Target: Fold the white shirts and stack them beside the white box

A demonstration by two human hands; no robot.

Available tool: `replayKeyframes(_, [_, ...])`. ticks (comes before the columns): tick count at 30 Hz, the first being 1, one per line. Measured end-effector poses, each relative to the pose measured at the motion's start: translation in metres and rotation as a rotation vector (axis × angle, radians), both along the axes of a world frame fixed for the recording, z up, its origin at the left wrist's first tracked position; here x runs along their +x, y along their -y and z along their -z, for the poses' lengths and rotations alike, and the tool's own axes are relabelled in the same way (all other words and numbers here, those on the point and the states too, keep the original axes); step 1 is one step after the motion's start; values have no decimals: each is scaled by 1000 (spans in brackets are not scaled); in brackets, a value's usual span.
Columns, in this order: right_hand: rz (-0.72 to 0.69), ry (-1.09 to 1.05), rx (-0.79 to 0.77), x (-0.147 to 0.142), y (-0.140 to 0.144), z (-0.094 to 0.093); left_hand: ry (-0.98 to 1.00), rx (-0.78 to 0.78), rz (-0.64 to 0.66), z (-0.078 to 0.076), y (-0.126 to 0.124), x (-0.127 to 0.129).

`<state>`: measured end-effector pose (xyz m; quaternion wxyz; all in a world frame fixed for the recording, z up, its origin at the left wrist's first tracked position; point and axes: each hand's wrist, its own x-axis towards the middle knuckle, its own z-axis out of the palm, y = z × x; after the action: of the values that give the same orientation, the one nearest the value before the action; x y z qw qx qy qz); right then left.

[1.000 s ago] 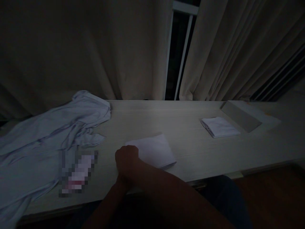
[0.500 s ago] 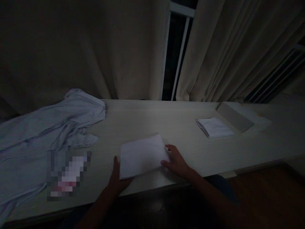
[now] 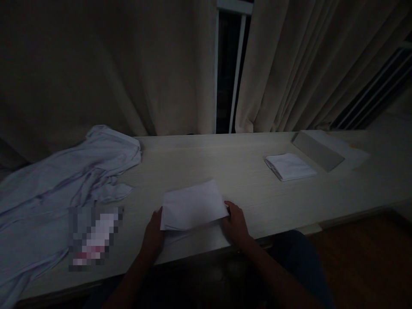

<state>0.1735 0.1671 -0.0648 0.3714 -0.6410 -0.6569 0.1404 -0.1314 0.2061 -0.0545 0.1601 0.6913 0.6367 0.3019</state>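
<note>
A folded white cloth (image 3: 192,205) lies on the pale wooden table (image 3: 251,189) near its front edge. My left hand (image 3: 153,236) grips the cloth's near left corner. My right hand (image 3: 236,222) grips its near right edge. The front edge of the cloth is lifted a little off the table between my hands. The room is dim.
A crumpled pale shirt (image 3: 64,180) spreads over the table's left part, with a blurred patch (image 3: 93,236) beside it. A second folded white cloth (image 3: 289,166) lies at the right, next to a flat grey box (image 3: 317,150). Curtains (image 3: 305,64) hang behind.
One second ago only one fist rested at the cloth's left edge. Both hands have since come to the cloth's sides and taken hold, raising its front edge.
</note>
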Motion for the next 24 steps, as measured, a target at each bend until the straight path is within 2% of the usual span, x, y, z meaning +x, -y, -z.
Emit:
replayKeyframes(3, [21,25,-1,-3,0,0,262,-126,-124,-16,2,3])
replayKeyframes(5, [40,51,-13,-5,-1,0,402,-176,-182,-20,2,5])
replayKeyframes(11, [81,116,-32,-9,-1,-3,578,-199,-183,-9,-5,10])
replayKeyframes(13, [84,155,-62,-9,-1,-4,656,-223,-225,-9,-6,10])
replayKeyframes(17, [122,287,-95,-11,-1,-5,645,-214,-289,-20,-2,8])
replayKeyframes(21, [123,413,-101,-15,1,-6,486,-173,-247,-35,5,2])
replayKeyframes(24, [143,419,-97,-15,3,-6,458,-154,-245,-42,7,2])
